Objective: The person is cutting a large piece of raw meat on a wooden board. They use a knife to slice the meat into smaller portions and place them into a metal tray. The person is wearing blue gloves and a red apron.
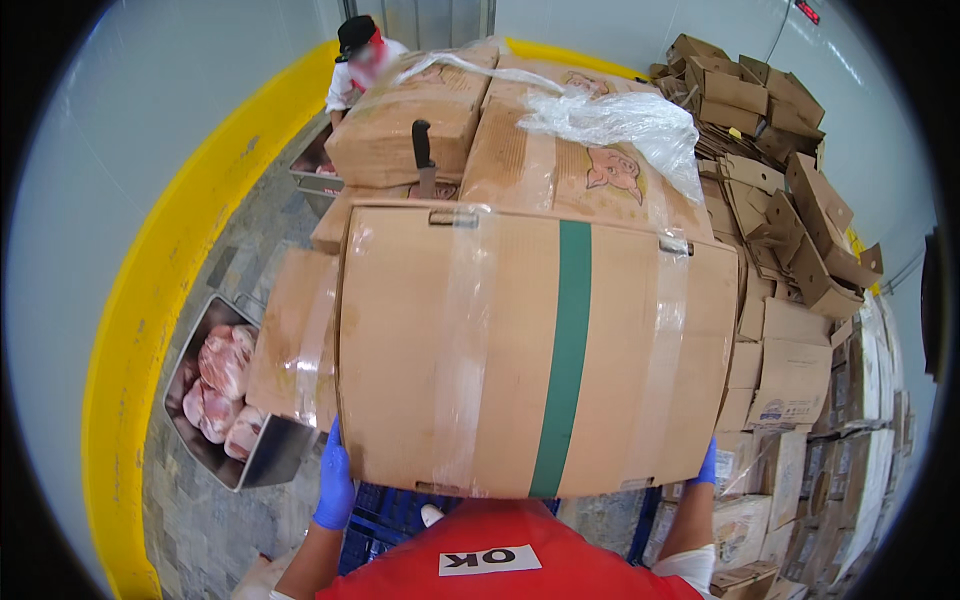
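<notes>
A large brown cardboard box (pixel 400 350) is right in front of my body, with clear tape bands and a green stripe across its top. My left hand (pixel 335 478), in a blue glove, grips its near left corner. At the near right corner my right hand (pixel 708 464), also blue-gloved, holds the box's side; most of its fingers are hidden. Just beyond the far left edge a black-handled knife (pixel 422 148) stands upright, its blade at the stacked boxes. Whether the held box rests on anything beneath cannot be seen.
Taped cartons (pixel 500 150) with loose plastic wrap (pixel 620 125) are stacked beyond. A metal bin (pixel 275 460) of raw meat (pixel 225 365) stands left. A co-worker (pixel 365 60) is at the far left. Flattened cardboard (pixel 740 95) piles up right; a blue pallet (pixel 385 515) lies below.
</notes>
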{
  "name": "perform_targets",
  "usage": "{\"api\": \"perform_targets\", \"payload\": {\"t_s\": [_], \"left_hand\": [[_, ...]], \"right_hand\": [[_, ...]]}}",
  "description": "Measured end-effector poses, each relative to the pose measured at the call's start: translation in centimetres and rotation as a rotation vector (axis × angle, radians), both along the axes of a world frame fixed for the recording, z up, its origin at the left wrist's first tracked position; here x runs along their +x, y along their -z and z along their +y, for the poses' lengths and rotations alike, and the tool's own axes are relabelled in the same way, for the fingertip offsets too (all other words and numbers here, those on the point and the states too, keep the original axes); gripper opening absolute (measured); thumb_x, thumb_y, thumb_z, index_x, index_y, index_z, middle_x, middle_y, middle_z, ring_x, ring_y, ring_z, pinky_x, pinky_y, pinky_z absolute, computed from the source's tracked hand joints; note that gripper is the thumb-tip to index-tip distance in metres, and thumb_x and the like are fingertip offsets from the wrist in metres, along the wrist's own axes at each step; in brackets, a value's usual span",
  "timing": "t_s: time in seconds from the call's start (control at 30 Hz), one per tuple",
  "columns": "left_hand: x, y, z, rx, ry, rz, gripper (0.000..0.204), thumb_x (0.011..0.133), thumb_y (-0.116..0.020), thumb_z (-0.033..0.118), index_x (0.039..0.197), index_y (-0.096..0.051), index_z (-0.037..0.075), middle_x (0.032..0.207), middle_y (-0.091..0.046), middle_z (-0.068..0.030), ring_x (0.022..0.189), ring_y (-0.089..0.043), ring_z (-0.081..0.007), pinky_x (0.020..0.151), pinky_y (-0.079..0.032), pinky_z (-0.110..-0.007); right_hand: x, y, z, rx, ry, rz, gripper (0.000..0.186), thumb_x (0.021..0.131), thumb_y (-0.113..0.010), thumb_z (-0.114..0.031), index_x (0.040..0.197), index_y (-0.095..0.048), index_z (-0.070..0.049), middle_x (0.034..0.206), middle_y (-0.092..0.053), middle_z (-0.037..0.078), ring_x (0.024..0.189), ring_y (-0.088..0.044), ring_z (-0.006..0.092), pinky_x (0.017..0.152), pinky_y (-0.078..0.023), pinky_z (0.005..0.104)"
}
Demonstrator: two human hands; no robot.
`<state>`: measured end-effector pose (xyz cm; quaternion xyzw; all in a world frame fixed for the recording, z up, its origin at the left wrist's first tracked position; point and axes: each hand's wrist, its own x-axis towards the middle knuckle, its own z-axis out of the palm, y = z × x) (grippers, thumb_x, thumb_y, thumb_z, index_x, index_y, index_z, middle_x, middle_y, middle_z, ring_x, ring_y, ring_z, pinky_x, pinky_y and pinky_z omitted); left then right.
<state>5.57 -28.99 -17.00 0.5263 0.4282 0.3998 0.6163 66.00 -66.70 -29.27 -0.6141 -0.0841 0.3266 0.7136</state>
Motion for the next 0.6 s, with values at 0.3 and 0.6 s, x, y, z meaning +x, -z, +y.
{"api": "perform_targets", "payload": {"t_s": [0.3, 0.6], "left_hand": [[0.9, -0.9, -1.1, 0.473, -0.126, 0.231, 0.062, 0.1, -0.055, 0.02, 0.152, -0.039, -0.009, 0.151, -0.049, -0.0235, 0.14, -0.048, -0.0304, 0.117, -0.035, -0.04], [3.5, -1.0, 5.0, 0.657, -0.386, 0.049, 0.038, 0.106, -0.046, 0.015, 0.135, -0.056, -0.006, 0.132, -0.061, -0.0172, 0.124, -0.057, -0.0256, 0.11, -0.041, -0.038]], "right_hand": [[-5.3, -3.3, 2.5, 0.055, -0.006, -0.034, 0.049, 0.108, -0.046, -0.036, 0.144, -0.052, -0.003, 0.134, -0.063, 0.01, 0.119, -0.062, 0.0238, 0.099, -0.053, 0.0376], [-13.7, -3.8, 1.8, 0.249, 0.124, -0.024, 0.038, 0.106, -0.049, -0.035, 0.129, -0.061, -0.006, 0.122, -0.067, 0.008, 0.105, -0.066, 0.0221, 0.095, -0.053, 0.0367]]}}
